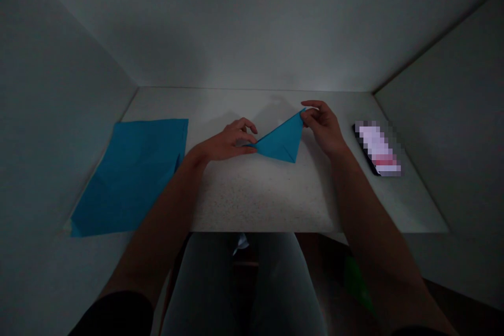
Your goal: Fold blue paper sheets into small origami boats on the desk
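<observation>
1. While one white table (260, 199) sits between walls (252, 26), everything below lies on or over it.
2. One blue sheet or stack (129, 168), left, partly behind the left forearm (169, 220).
3. Two hands: left (234, 140) and right (323, 127) pinch opposite ends of one folded blue paper (281, 142), centre.
4. One phone (376, 149), right.
</observation>
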Tool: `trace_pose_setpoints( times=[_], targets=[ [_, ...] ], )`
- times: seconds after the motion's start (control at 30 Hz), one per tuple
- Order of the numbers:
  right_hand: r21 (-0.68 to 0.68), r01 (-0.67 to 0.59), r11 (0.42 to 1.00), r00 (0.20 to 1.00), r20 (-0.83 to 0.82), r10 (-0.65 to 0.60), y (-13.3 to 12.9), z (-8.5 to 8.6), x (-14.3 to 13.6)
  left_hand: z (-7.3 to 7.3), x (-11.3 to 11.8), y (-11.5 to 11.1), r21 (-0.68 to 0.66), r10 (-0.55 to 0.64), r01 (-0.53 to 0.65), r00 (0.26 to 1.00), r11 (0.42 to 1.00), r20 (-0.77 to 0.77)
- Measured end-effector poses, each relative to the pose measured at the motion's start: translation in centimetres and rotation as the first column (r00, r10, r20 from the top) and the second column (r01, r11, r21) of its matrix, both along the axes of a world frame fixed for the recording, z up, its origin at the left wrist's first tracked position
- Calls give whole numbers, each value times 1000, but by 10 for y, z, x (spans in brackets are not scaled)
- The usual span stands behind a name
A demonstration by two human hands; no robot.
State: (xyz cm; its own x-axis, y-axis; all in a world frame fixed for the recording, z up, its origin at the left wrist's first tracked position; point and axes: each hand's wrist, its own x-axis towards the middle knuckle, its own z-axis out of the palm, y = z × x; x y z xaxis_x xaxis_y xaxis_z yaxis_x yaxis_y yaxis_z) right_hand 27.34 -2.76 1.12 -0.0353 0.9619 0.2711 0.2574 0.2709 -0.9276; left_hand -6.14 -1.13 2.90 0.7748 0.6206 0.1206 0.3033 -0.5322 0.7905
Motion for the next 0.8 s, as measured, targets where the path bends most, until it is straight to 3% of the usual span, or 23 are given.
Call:
trace_pose_setpoints(
  times=[0.1, 0.27, 0.53, 0.7, 0.8],
  targets=[
    [12, 18, 1000, 1000, 3, -18, -1, 0, -3, 0, 4, -3, 56, 20, -18, 999, 998, -36],
    [14, 24, 1000, 999, 23, -24, 0, -1, -9, 0, 13, -10, 23, 50, -48, 995, 999, -87],
    [-8, -51, 999, 998, -34, 51, -3, -3, -25, -6, 28, -16, -203, -125, 115, 992, 972, -34],
    [-93, -153, 984, 984, -104, 143, -6, -6, -30, -10, 27, -14, -286, 104, -78, 992, 955, 78],
    [-148, -248, 957, 966, -114, 233, -9, -4, -32, -9, 25, -12, -305, 162, -121, 981, 945, 111]
  ],
)
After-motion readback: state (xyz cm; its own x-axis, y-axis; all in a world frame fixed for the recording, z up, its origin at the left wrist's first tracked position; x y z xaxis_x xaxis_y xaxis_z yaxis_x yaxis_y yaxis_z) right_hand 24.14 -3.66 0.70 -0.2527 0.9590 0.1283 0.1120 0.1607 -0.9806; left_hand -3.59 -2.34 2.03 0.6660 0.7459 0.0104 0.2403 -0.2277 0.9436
